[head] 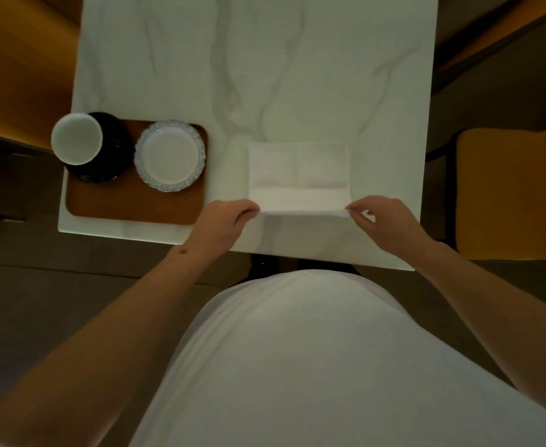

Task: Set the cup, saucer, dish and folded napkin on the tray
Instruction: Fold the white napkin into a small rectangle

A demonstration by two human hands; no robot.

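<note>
Cup [76,138], saucer [112,156] and dish [170,155] already sit on the tray [136,204] beyond your left hand [225,221]; the napkin [299,177] remains on the tabletop [297,75], its near corners pinched between your left and right hand [383,221], mid-fold

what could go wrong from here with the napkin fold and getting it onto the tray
Both the left hand and right hand pinch only the near corners of the napkin, so the fold may land crooked. The tray sits at the table corner with the cup near its outer edge; a careless reach could knock it.
</note>
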